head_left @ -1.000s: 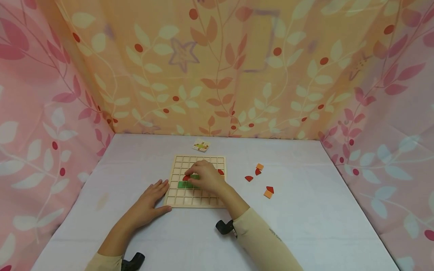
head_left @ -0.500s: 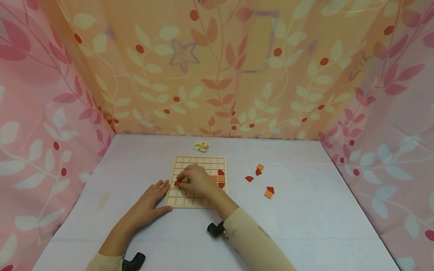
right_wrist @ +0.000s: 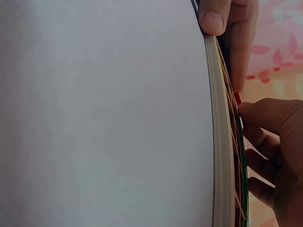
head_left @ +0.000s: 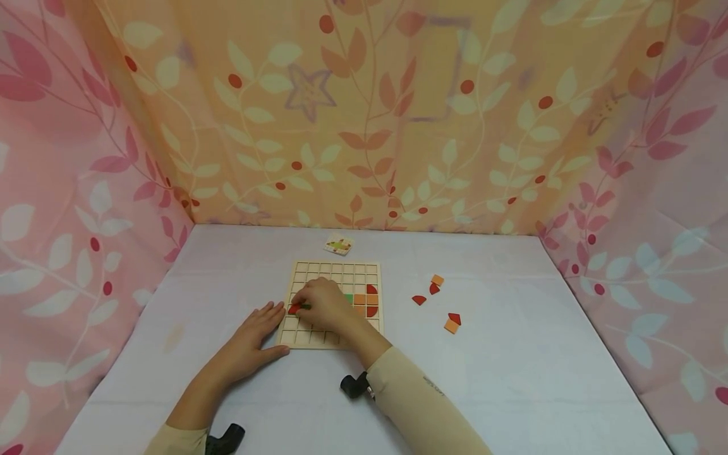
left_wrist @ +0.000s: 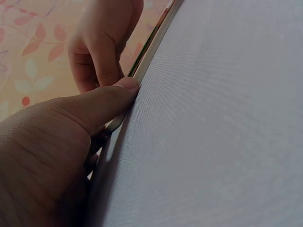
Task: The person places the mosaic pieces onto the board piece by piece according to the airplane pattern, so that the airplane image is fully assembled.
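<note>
A wooden grid board (head_left: 335, 273) lies on the table. My right hand (head_left: 325, 304) is over its left side, thumb and finger pinching a red rounded piece (head_left: 294, 309) at the left edge squares. The red piece (right_wrist: 237, 98) also shows at the thumb tip in the right wrist view. My left hand (head_left: 250, 338) lies with fingers extended against the board's left edge, thumb (left_wrist: 127, 84) touching its near corner. Green pieces (head_left: 349, 297) are partly hidden under my right hand. Orange squares (head_left: 371, 299) and red rounded pieces (head_left: 371, 289) sit at the board's right side.
Right of the board lie loose red pieces (head_left: 419, 300) and orange squares (head_left: 451, 327). A small patterned card (head_left: 338, 244) is behind the board. Printed cloth (head_left: 364, 158) walls off the back and sides of the white table (head_left: 512, 379).
My right hand has moved left across the board with the red piece, from the middle to the left edge. More orange and red pieces are uncovered at right. My left hand stays put.
</note>
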Demonstrator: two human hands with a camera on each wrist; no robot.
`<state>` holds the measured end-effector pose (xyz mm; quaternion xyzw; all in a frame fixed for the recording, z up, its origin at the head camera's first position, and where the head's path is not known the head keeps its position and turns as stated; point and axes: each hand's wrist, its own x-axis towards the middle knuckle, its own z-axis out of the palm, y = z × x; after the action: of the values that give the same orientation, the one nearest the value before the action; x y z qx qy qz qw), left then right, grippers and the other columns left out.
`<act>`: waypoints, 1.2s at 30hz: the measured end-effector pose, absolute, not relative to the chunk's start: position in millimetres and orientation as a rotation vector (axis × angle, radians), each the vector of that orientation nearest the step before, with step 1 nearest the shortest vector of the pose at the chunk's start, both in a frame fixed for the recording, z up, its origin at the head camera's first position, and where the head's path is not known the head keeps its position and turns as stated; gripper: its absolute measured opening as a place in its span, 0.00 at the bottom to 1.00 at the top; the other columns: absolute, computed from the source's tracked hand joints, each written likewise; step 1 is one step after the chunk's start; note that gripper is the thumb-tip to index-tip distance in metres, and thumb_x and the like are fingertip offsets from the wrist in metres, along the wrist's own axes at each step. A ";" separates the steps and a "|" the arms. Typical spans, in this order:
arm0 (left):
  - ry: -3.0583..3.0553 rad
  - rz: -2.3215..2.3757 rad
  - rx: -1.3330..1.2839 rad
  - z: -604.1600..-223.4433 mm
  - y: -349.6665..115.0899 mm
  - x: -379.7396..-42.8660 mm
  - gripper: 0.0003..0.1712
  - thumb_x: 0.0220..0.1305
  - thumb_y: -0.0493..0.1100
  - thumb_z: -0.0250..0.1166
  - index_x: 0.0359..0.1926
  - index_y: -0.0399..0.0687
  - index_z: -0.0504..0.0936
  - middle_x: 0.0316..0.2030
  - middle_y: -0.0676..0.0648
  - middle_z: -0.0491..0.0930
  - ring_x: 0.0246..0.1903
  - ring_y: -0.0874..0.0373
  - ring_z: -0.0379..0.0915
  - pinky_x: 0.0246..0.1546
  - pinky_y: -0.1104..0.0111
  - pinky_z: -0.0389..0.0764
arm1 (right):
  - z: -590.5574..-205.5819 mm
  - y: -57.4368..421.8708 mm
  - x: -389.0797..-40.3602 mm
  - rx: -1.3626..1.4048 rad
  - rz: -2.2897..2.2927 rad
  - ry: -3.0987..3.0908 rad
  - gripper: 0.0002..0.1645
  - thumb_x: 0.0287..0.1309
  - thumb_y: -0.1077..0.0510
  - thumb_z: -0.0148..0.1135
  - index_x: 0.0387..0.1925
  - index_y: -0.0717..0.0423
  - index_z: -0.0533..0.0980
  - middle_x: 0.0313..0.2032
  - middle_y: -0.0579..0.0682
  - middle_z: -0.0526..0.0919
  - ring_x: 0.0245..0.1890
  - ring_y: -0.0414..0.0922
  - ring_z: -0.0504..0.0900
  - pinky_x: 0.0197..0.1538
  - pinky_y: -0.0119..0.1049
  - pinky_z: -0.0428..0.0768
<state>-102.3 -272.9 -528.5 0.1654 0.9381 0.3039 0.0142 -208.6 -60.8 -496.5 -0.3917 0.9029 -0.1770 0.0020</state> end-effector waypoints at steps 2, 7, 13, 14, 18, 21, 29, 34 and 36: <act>2.921 0.948 0.517 -528.0 -272.5 -101.9 0.52 0.62 0.62 0.72 0.78 0.42 0.62 0.79 0.45 0.57 0.80 0.42 0.45 0.82 0.55 0.40 | -496.6 -62.2 -208.1 -1.213 -0.544 2.833 0.10 0.63 0.46 0.70 0.45 0.36 0.88 0.41 0.33 0.84 0.47 0.38 0.78 0.55 0.40 0.77; 2.946 0.941 0.533 -528.9 -272.4 -101.9 0.51 0.62 0.62 0.72 0.77 0.41 0.63 0.78 0.43 0.59 0.79 0.40 0.47 0.81 0.50 0.43 | -496.1 -64.4 -207.8 -1.186 -0.523 2.828 0.11 0.62 0.45 0.71 0.46 0.35 0.87 0.39 0.32 0.84 0.46 0.38 0.77 0.54 0.40 0.76; 2.957 0.945 0.543 -529.1 -271.9 -102.1 0.52 0.61 0.62 0.72 0.77 0.42 0.64 0.78 0.43 0.59 0.79 0.40 0.47 0.78 0.43 0.48 | -492.6 -66.1 -207.2 -1.180 -0.496 2.812 0.12 0.62 0.47 0.71 0.47 0.36 0.87 0.42 0.34 0.85 0.49 0.39 0.77 0.57 0.41 0.75; 2.956 0.948 0.538 -529.3 -271.9 -102.1 0.52 0.61 0.62 0.72 0.77 0.42 0.64 0.78 0.43 0.59 0.79 0.40 0.48 0.78 0.43 0.48 | -491.9 -66.4 -207.2 -1.179 -0.490 2.809 0.12 0.62 0.47 0.71 0.48 0.36 0.87 0.43 0.34 0.85 0.50 0.39 0.77 0.57 0.41 0.75; 2.948 0.939 0.517 -530.0 -271.9 -102.1 0.52 0.60 0.63 0.72 0.77 0.43 0.63 0.78 0.45 0.59 0.79 0.42 0.47 0.80 0.47 0.46 | -488.6 -66.8 -206.7 -1.164 -0.487 2.792 0.13 0.62 0.47 0.71 0.48 0.37 0.87 0.45 0.35 0.85 0.52 0.39 0.77 0.58 0.41 0.75; 2.936 0.945 0.497 -529.9 -271.9 -101.9 0.52 0.60 0.62 0.73 0.77 0.44 0.63 0.79 0.46 0.58 0.80 0.43 0.46 0.80 0.48 0.45 | -487.5 -66.5 -207.1 -1.153 -0.500 2.779 0.13 0.62 0.48 0.71 0.48 0.37 0.87 0.45 0.35 0.85 0.52 0.40 0.77 0.57 0.41 0.74; 2.924 0.944 0.483 -529.8 -272.6 -103.0 0.53 0.60 0.63 0.73 0.77 0.44 0.63 0.79 0.47 0.58 0.80 0.44 0.45 0.79 0.44 0.46 | -488.2 -66.4 -210.5 -1.146 -0.529 2.756 0.13 0.60 0.48 0.73 0.48 0.37 0.88 0.44 0.34 0.86 0.49 0.38 0.76 0.54 0.38 0.73; 2.920 0.946 0.485 -529.5 -272.4 -103.2 0.53 0.60 0.62 0.73 0.78 0.44 0.63 0.79 0.46 0.57 0.80 0.43 0.45 0.79 0.44 0.46 | -488.8 -66.4 -211.7 -1.138 -0.546 2.749 0.13 0.60 0.47 0.74 0.47 0.37 0.88 0.43 0.33 0.85 0.49 0.37 0.75 0.53 0.37 0.73; 2.917 0.945 0.479 -529.7 -272.2 -103.0 0.53 0.60 0.62 0.73 0.78 0.44 0.63 0.79 0.46 0.57 0.80 0.43 0.45 0.79 0.44 0.46 | -489.1 -66.3 -211.2 -1.141 -0.544 2.749 0.13 0.60 0.47 0.73 0.47 0.37 0.88 0.44 0.34 0.85 0.49 0.38 0.75 0.53 0.37 0.73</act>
<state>-103.0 -272.2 -529.7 0.1545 0.9397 0.3045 0.0190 -211.2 -66.3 -489.1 -0.3766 0.9070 -0.1795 0.0581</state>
